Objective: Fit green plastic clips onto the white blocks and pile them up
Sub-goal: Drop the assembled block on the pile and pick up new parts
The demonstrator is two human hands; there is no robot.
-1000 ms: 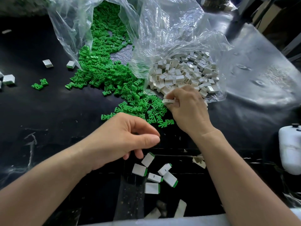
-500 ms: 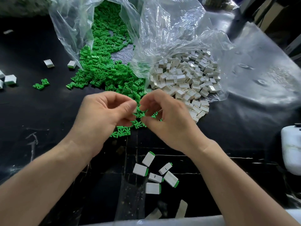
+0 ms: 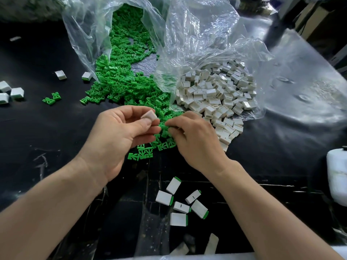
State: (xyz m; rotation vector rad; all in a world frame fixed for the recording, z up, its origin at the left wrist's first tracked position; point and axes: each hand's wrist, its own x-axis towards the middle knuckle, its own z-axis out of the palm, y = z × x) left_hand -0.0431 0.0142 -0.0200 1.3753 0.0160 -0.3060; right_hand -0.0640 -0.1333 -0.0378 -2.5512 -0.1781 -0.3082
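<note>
My left hand (image 3: 120,136) pinches a white block (image 3: 149,115) between thumb and fingers, held above the table. My right hand (image 3: 195,139) is right beside it, fingertips curled down into the near end of the green clip heap (image 3: 122,79); whether it holds a clip I cannot tell. A heap of white blocks (image 3: 217,94) spills from a clear bag to the right of the clips. Several fitted blocks with green ends (image 3: 180,201) lie loose on the table in front of me, between my forearms.
Two clear plastic bags (image 3: 197,34) stand open at the back over the heaps. Loose white blocks (image 3: 11,92) and two stray clips (image 3: 51,98) lie at far left. A white container (image 3: 337,177) sits at the right edge. The table (image 3: 56,139) is black.
My right hand took a block from the white heap and came back to the middle; the block now sits in my left hand, which rose from the fitted pile. My right fingers dropped onto the clips.
</note>
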